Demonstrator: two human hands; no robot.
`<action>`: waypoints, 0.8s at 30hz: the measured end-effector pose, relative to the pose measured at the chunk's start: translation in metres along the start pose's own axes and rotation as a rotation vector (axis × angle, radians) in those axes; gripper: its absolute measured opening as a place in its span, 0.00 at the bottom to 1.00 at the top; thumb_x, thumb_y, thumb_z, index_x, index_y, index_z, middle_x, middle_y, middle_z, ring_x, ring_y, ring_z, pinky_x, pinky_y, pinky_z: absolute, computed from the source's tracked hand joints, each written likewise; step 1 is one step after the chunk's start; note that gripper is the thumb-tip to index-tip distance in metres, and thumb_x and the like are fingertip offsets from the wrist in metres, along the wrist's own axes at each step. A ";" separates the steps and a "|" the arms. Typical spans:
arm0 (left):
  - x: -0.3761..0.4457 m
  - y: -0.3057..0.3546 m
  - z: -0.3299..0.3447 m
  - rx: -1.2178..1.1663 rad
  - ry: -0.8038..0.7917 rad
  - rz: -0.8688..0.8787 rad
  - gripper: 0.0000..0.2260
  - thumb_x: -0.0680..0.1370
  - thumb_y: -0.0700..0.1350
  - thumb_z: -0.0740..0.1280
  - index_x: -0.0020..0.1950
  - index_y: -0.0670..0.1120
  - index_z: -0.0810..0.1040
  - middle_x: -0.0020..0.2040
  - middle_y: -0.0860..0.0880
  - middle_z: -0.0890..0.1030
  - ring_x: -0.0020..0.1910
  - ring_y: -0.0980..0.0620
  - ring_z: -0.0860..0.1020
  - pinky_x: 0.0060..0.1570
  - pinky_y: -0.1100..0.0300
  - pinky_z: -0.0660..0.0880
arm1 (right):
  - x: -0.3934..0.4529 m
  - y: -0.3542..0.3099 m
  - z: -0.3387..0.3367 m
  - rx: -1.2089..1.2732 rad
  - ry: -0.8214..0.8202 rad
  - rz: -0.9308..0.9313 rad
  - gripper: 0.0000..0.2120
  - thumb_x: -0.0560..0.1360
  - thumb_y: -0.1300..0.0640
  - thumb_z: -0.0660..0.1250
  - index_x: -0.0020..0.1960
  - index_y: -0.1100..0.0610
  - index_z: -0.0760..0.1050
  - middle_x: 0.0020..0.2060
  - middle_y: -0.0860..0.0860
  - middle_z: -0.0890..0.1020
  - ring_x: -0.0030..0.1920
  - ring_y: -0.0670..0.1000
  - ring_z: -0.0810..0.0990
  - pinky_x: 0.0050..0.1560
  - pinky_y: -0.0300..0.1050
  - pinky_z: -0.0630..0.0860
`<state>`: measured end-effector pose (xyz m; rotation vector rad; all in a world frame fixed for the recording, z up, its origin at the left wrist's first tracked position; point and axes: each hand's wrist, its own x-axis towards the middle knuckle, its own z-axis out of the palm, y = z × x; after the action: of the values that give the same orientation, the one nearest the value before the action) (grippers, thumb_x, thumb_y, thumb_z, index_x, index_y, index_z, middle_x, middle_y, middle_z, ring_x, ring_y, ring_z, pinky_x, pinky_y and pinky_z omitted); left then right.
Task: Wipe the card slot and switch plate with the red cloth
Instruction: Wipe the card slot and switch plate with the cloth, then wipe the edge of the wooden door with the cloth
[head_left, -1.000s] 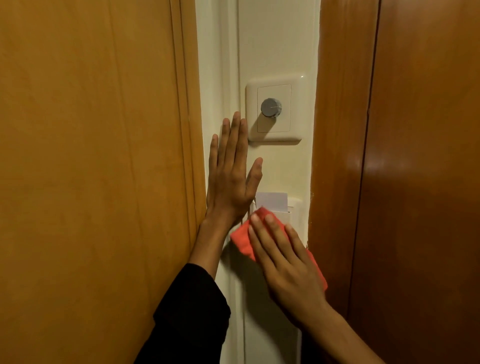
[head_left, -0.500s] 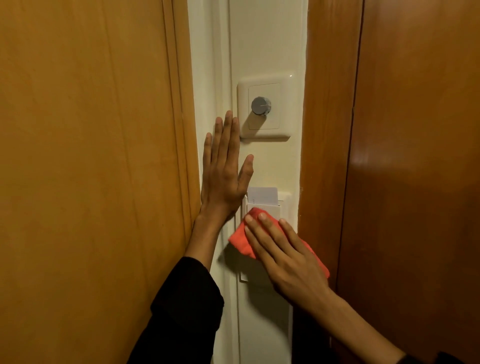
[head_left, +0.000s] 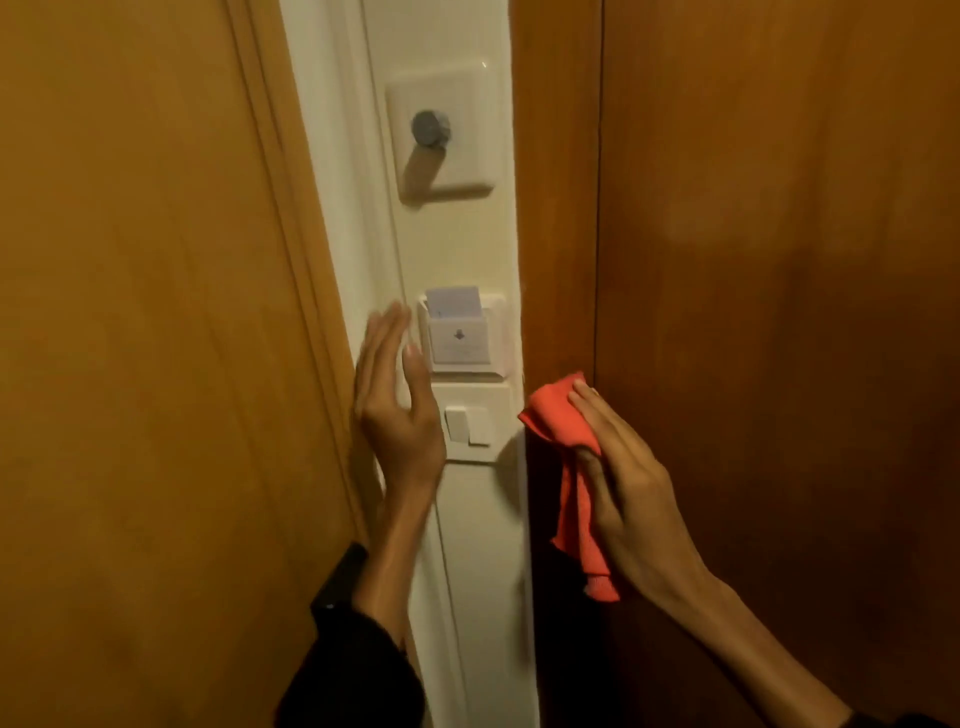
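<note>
A white card slot (head_left: 460, 340) with a white card (head_left: 453, 300) standing in it is fixed to the narrow cream wall strip. Directly below sits the white switch plate (head_left: 475, 423) with two rockers. My right hand (head_left: 621, 475) holds the red cloth (head_left: 563, 431) to the right of the switch plate, off the wall strip and in front of the wooden panel; the cloth hangs down under my palm. My left hand (head_left: 397, 400) is flat and open, blurred, just left of the card slot and switch plate, its fingers pointing up.
A white plate with a grey dimmer knob (head_left: 430, 128) is mounted higher on the same strip. A wooden door (head_left: 145, 338) stands on the left and a darker wooden panel (head_left: 779, 260) on the right, closing in the narrow strip.
My right hand has pulled the red cloth off the card slot and moved it right, uncovering both plates. My left hand has dropped lower along the strip. The view has tilted down.
</note>
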<state>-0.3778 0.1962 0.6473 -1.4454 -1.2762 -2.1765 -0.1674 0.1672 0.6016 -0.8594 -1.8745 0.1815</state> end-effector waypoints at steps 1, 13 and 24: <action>-0.039 0.010 -0.003 -0.059 0.009 -0.069 0.16 0.86 0.48 0.59 0.73 0.49 0.75 0.73 0.58 0.76 0.75 0.58 0.72 0.73 0.58 0.73 | -0.013 -0.002 -0.002 0.075 0.045 0.054 0.25 0.84 0.56 0.57 0.80 0.52 0.60 0.80 0.46 0.64 0.80 0.42 0.60 0.80 0.49 0.60; -0.353 0.058 -0.011 -0.617 -0.557 -1.619 0.22 0.74 0.51 0.67 0.64 0.40 0.81 0.63 0.32 0.81 0.60 0.39 0.82 0.67 0.41 0.74 | -0.247 0.079 -0.003 0.018 -0.251 0.765 0.23 0.79 0.40 0.58 0.74 0.32 0.63 0.71 0.50 0.73 0.69 0.47 0.73 0.68 0.50 0.73; -0.695 -0.003 0.007 -0.180 -0.892 -2.173 0.11 0.83 0.45 0.63 0.65 0.48 0.77 0.49 0.48 0.87 0.43 0.53 0.84 0.40 0.58 0.80 | -0.547 0.255 -0.019 0.134 -0.276 1.362 0.24 0.79 0.74 0.57 0.71 0.58 0.71 0.69 0.61 0.77 0.70 0.57 0.75 0.75 0.51 0.68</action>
<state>-0.0377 0.0249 0.0655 -0.6688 -4.4923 -1.8880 0.0938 0.0035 0.0821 -1.9454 -1.1684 1.2716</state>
